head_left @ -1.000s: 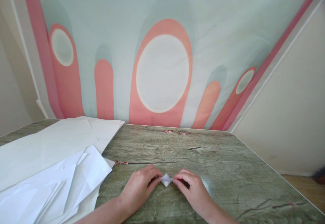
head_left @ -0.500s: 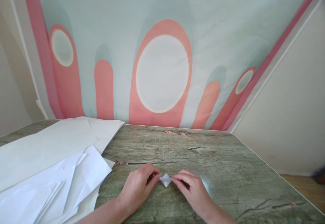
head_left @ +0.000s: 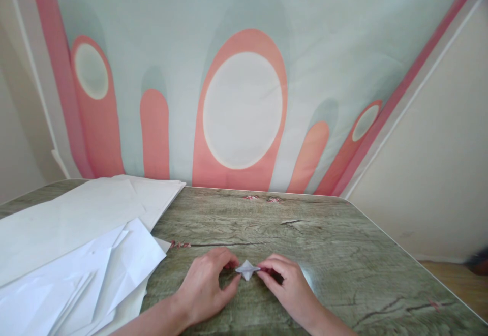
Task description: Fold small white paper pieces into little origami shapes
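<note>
A small piece of folded white paper point(head_left: 247, 270), star-like with pointed corners, is between my two hands just above or on the wood-patterned table point(head_left: 305, 244). My right hand point(head_left: 292, 282) pinches its right point between thumb and forefinger. On the other side, my left hand point(head_left: 209, 282) has its thumb and forefinger parted around the left point, with a gap between the fingertips. Whether a fingertip of that hand still touches the paper is hard to tell.
Large white sheets point(head_left: 76, 214) lie in a stack at the left of the table, with smaller creased papers point(head_left: 137, 254) on top. Behind the table's far edge hangs a backdrop point(head_left: 171, 46) with coral shapes. A plain wall point(head_left: 430, 173) stands at the right.
My left thumb and forefinger have come apart, letting go of the paper's left point. The paper now shows all its points more fully. My right hand keeps its pinch.
</note>
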Demonstrator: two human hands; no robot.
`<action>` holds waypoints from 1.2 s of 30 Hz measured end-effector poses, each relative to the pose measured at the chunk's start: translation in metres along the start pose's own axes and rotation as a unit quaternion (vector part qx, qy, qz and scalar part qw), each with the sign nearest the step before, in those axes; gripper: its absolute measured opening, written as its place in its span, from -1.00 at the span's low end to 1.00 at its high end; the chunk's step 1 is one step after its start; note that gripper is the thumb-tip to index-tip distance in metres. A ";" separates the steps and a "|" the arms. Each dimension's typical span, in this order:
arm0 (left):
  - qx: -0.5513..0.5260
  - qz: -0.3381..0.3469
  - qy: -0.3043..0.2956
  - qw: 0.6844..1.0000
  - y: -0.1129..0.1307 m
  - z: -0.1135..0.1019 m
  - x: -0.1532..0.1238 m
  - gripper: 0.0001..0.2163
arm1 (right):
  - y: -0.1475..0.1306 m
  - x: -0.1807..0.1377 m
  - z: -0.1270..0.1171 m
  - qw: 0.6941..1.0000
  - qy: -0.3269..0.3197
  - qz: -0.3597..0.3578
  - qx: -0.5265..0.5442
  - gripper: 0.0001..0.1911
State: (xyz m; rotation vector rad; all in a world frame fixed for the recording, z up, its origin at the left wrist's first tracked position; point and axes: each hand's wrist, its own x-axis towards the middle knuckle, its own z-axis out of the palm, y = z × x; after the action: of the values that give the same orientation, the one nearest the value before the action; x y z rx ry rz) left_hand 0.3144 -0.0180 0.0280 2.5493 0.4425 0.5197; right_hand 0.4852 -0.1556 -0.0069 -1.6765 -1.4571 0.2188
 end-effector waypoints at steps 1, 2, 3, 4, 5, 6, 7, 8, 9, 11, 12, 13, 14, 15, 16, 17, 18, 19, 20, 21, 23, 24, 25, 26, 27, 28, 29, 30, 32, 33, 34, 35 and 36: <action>0.002 -0.001 -0.002 1.000 0.000 0.000 0.000 -0.92 | 0.000 0.000 0.000 1.000 -0.001 0.002 -0.003 -0.87; 0.003 -0.001 -0.004 1.000 -0.001 0.001 0.001 -0.93 | 0.000 0.000 0.000 1.000 -0.001 0.003 -0.006 -0.86; 0.003 0.000 -0.006 1.000 -0.002 0.001 0.001 -0.92 | 0.000 0.000 -0.001 1.000 -0.002 0.004 -0.009 -0.85; 0.002 0.002 -0.008 1.000 -0.003 0.002 0.001 -0.90 | -0.001 0.000 -0.001 1.000 -0.003 0.005 -0.010 -0.84; 0.002 0.004 -0.009 1.000 -0.005 0.002 0.001 -0.89 | -0.001 0.001 -0.002 1.000 -0.004 0.006 -0.011 -0.83; 0.000 0.005 -0.009 1.000 -0.006 0.003 0.002 -0.88 | -0.002 0.001 -0.002 1.000 -0.004 0.005 -0.011 -0.82; -0.001 0.007 -0.009 1.000 -0.007 0.003 0.002 -0.87 | -0.003 0.001 -0.003 1.000 -0.005 0.004 -0.010 -0.81; -0.002 0.008 -0.009 1.000 -0.007 0.004 0.002 -0.87 | -0.004 0.001 -0.003 1.000 -0.006 0.004 -0.008 -0.81; -0.003 0.008 -0.008 1.000 -0.008 0.004 0.002 -0.86 | -0.005 0.001 -0.004 1.000 -0.005 0.004 -0.005 -0.80; -0.004 0.010 -0.007 1.000 -0.008 0.005 0.002 -0.85 | -0.006 0.002 -0.004 1.000 -0.004 0.009 0.000 -0.80; -0.003 0.011 -0.007 1.000 -0.008 0.005 0.001 -0.84 | -0.007 0.002 -0.004 1.000 -0.003 0.012 0.002 -0.80; -0.001 0.012 -0.007 1.000 -0.008 0.005 0.001 -0.84 | -0.008 0.002 -0.004 1.000 -0.003 0.014 0.004 -0.80; 0.002 0.012 -0.008 1.000 -0.008 0.005 0.002 -0.84 | -0.008 0.001 -0.004 1.000 -0.003 0.015 0.005 -0.80; 0.004 0.013 -0.009 1.000 -0.008 0.005 0.002 -0.83 | -0.008 0.001 -0.004 1.000 -0.003 0.017 0.005 -0.80; 0.007 0.014 -0.010 1.000 -0.008 0.004 0.002 -0.83 | -0.008 0.001 -0.004 1.000 -0.004 0.018 0.005 -0.81; 0.009 0.015 -0.010 1.000 -0.007 0.004 0.002 -0.83 | -0.009 0.001 -0.004 1.000 -0.005 0.018 0.005 -0.82; 0.010 0.016 -0.011 1.000 -0.007 0.004 0.002 -0.82 | -0.009 0.001 -0.004 1.000 -0.007 0.018 0.005 -0.82; 0.011 0.016 -0.013 1.000 -0.007 0.003 0.002 -0.82 | -0.009 0.001 -0.004 1.000 -0.007 0.018 0.005 -0.83; 0.010 0.015 -0.015 1.000 -0.006 0.003 0.002 -0.82 | -0.009 0.001 -0.004 1.000 -0.007 0.018 0.004 -0.83; 0.009 0.012 -0.016 1.000 -0.005 0.002 0.002 -0.82 | -0.009 0.001 -0.004 1.000 -0.007 0.018 0.004 -0.83; 0.001 0.006 -0.018 1.000 -0.004 0.002 0.003 -0.83 | -0.008 0.001 -0.003 1.000 -0.004 0.019 0.006 -0.83; -0.004 0.002 -0.018 1.000 -0.004 0.002 0.003 -0.83 | -0.008 0.001 -0.003 1.000 0.000 0.019 0.007 -0.82; -0.010 -0.001 -0.016 1.000 -0.004 0.002 0.003 -0.82 | -0.007 0.001 -0.003 1.000 0.004 0.020 0.006 -0.82; -0.016 -0.006 -0.014 1.000 -0.004 0.002 0.003 -0.81 | -0.006 0.002 -0.003 1.000 0.008 0.020 0.004 -0.82; -0.022 -0.011 -0.012 1.000 -0.004 0.003 0.003 -0.81 | -0.005 0.002 -0.003 1.000 0.013 0.021 0.002 -0.81; -0.026 -0.016 -0.010 0.999 -0.005 0.003 0.004 -0.80 | -0.003 0.003 -0.004 1.000 0.018 0.022 -0.003 -0.81; -0.029 -0.020 -0.009 0.999 -0.005 0.004 0.004 -0.80 | -0.001 0.003 -0.004 0.999 0.024 0.022 -0.009 -0.81; -0.031 -0.023 -0.009 0.999 -0.005 0.004 0.004 -0.80 | 0.001 0.004 -0.005 0.999 0.030 0.023 -0.015 -0.80; -0.029 -0.028 -0.012 0.999 -0.006 0.004 0.003 -0.80 | 0.007 0.007 -0.008 0.998 0.044 0.024 -0.027 -0.79; -0.026 -0.030 -0.014 0.999 -0.006 0.003 0.003 -0.80 | 0.010 0.008 -0.010 0.998 0.052 0.026 -0.033 -0.79; -0.024 -0.032 -0.016 0.999 -0.007 0.003 0.003 -0.79 | 0.014 0.010 -0.013 0.997 0.059 0.029 -0.039 -0.78; -0.022 -0.033 -0.019 0.999 -0.007 0.002 0.003 -0.79 | 0.019 0.012 -0.016 0.996 0.070 0.032 -0.047 -0.78; -0.019 -0.033 -0.020 0.999 -0.007 0.002 0.003 -0.79 | 0.025 0.013 -0.019 0.995 0.080 0.035 -0.054 -0.76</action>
State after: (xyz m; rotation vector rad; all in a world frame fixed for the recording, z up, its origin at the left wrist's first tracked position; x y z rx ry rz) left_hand 0.3164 -0.0119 0.0234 2.4944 0.4947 0.4482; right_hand 0.5189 -0.1514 -0.0075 -1.7915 -1.3125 0.0430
